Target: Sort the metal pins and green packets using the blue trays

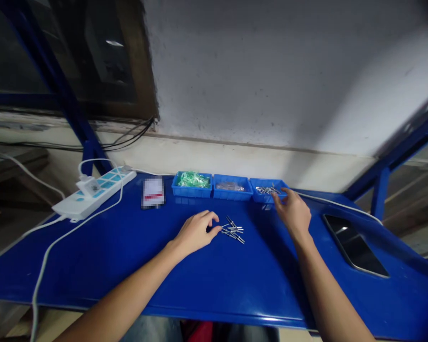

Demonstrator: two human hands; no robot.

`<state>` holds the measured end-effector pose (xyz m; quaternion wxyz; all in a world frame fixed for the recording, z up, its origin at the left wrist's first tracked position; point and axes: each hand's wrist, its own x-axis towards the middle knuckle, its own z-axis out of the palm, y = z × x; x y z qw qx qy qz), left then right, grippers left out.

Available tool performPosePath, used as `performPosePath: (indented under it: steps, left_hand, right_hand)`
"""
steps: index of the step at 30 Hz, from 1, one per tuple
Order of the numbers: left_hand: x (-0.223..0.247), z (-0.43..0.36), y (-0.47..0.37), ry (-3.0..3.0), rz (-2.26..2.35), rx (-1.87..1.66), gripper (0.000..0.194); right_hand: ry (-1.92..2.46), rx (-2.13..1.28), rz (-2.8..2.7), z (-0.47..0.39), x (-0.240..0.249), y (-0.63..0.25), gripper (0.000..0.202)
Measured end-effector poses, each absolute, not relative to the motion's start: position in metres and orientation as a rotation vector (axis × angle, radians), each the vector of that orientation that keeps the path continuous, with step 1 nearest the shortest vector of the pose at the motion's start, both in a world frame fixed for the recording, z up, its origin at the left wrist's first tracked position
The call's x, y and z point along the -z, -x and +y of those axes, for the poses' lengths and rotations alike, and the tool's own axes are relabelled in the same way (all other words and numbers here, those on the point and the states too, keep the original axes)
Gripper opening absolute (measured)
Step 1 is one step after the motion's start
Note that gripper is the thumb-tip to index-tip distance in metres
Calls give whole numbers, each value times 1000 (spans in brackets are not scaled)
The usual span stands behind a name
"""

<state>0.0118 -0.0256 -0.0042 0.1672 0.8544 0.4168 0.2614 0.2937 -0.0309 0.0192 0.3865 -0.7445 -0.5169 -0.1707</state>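
Note:
A small loose pile of slim silvery metal pins [233, 230], some with darker parts, lies on the blue tabletop. My left hand [198, 231] rests just left of it, thumb and forefinger apart, with the thumb tip at the pile's edge. At the back, my right hand [293, 211] reaches over the front right corner of a blue bin [259, 195] that holds similar metal pins [267, 189]. Its thumb and fingers are spread, and I see nothing held between them.
Beside that bin stand a blue bin [232, 194] of small clear pieces and a blue bin [191, 192] of green pieces. A white card [153, 192], a power strip [96, 192] with loose cables, and a phone [355, 244] lie around. The wall [264, 76] closes off the back.

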Motion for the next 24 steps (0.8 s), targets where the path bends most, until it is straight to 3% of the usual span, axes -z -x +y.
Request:
performPosePath:
  steps: [3,9,14,24]
  left_hand:
    - [12,-25,-16,-2474,1229,-677,10]
    - [16,-20,-16,-2441,1307,-683,11]
    - [14,-11,-9,-2322,1256,-808,18]
    - [3,-17,-8,-2303,1121,-883,26]
  right_hand:
    - [2013,215,-1338,-29,-15,-299,34]
    - [1466,-66,-1739,-36,-5,-234,23]
    - [1282,-221,-1976,-45,2,-198,16]
    - [1258,-195,-2177,-49,-7,-203,8]
